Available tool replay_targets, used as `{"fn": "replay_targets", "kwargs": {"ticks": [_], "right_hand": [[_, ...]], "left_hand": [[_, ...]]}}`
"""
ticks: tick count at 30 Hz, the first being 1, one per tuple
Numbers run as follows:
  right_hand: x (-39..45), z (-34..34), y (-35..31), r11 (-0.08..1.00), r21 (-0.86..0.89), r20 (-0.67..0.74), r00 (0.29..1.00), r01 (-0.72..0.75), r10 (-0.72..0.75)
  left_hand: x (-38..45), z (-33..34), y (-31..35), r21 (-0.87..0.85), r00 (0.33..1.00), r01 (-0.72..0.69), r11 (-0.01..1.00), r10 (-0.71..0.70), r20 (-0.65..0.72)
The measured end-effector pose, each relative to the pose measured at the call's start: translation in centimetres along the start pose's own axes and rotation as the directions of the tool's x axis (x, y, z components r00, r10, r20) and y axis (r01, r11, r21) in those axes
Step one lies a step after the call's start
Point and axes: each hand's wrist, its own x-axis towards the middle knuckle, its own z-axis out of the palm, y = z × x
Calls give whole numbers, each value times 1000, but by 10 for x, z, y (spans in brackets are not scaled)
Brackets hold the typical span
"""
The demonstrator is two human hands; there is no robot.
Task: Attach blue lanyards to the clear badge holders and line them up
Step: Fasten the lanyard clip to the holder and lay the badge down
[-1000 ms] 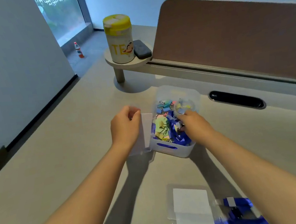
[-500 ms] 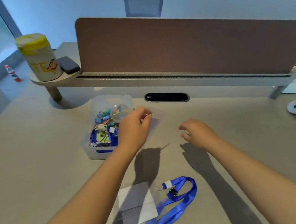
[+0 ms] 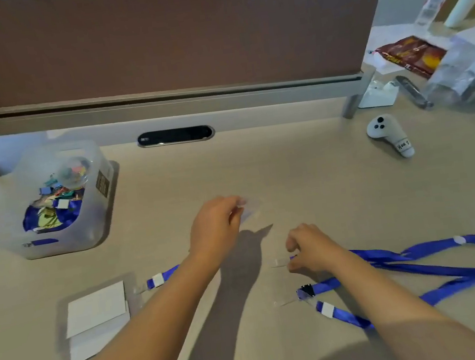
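Observation:
My left hand (image 3: 217, 228) holds a clear badge holder (image 3: 250, 208) by its edge, lifted a little above the middle of the desk. My right hand (image 3: 311, 248) pinches the clear tab end (image 3: 280, 262) of a blue lanyard (image 3: 420, 249) that trails off to the right. A second blue lanyard (image 3: 393, 272) with a black clip lies just below it. At the lower left rests a finished clear badge holder (image 3: 97, 316) with a white card inside, and its own blue lanyard (image 3: 164, 275) runs under my left forearm.
A clear plastic box (image 3: 60, 200) of coloured clips and blue lanyards stands at the left. A brown divider panel (image 3: 163, 38) runs along the back with a cable slot (image 3: 175, 135) below it. A white controller (image 3: 389, 135), snack bag (image 3: 410, 56) and clear bottles sit at the right.
My view swung right, away from the box. My left hand carried the clear badge holder from beside the box to mid-desk. My right hand left the box and took hold of a lanyard end.

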Motion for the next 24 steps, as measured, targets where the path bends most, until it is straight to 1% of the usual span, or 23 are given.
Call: {"fn": "replay_targets", "kwargs": {"ticks": [5,9,11,13,15,18,20,22,24], "right_hand": [[7,11,12,988,-132,-28,996,83,-87],[16,5,15,982,-141,-48,990,123,-131],[21,2,16,982,-133,-63,987,137,-146],[25,-2,15,990,-43,-98,985,138,-141],[29,-9,12,982,113,-161,978,148,-129],[31,-29,0,928,308,-294,949,208,-115],[32,-47,-12,873,408,-370,923,266,-108],[31,-65,-24,832,449,-449,887,327,-106],[28,-84,-36,827,413,-504,852,381,-141]], "left_hand": [[0,13,5,30,999,38,999,-38,-18],[4,14,5,17,994,106,994,-106,-33],[6,12,6,-23,987,152,988,-153,-57],[9,7,8,-94,972,207,974,-215,-90],[14,3,8,-169,957,248,954,-269,-110],[22,-5,9,-265,934,292,919,-334,-127],[29,-11,11,-360,915,329,873,-388,-106],[34,-17,16,-482,893,367,796,-447,-58],[41,-25,21,-609,873,382,695,-488,-9]]}}
